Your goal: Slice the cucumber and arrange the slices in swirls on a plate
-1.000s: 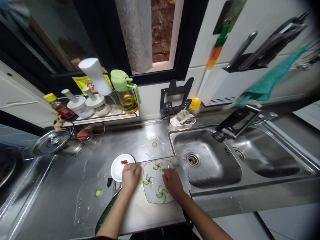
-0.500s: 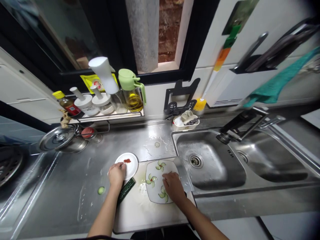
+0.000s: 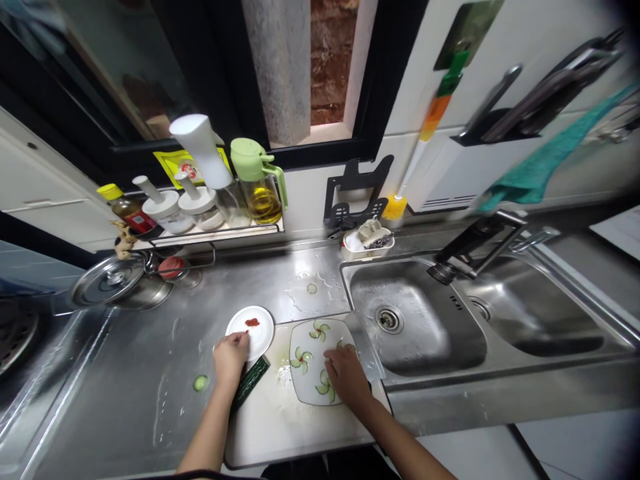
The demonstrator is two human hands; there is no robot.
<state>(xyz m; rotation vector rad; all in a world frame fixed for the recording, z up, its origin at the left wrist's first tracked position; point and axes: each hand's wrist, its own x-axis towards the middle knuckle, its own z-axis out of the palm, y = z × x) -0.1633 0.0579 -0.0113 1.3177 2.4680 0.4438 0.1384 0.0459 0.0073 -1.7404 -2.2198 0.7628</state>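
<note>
Left hand [image 3: 229, 361] is shifted from the right side of the small plate [image 3: 265, 335] to its lower-left rim. Status: three cucumber pinwheels [image 3: 301, 361] lie in view on the square plate [image 3: 307, 388]; another is mostly hidden by the right hand [image 3: 349, 379]. Red marks the left pinwheel's centre; none shows in the lower one, so centring appears partly done. Red bits [image 3: 253, 323] remain on the small plate, just beyond the left hand's grip, which is pinched, apparently on one red speck [image 3: 247, 332]. Right hand: grip curled over the square plate; contents cannot be determined.
</note>
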